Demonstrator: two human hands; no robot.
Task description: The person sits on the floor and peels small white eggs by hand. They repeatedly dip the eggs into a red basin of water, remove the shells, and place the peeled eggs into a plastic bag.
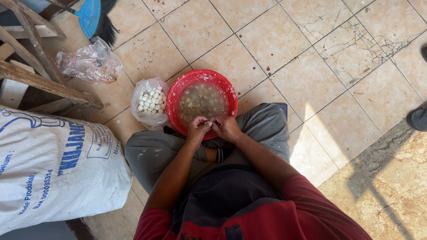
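Pinching one small egg [209, 121] between them, left hand [198, 129] and right hand [227, 128] grip closed over the red basin [184, 84].

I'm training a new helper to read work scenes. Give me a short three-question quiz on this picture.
1. True or false: both hands meet over the near rim of the red basin.
2. What lies in the clear plastic bag left of the basin? A) small white round pieces B) green leaves C) coins
3. Fill in: the basin holds cloudy ____ with small speckled round things in it.

Key: 1. True; the left hand and right hand touch there, fingers pinched on something too small to identify. 2. A. 3. water.
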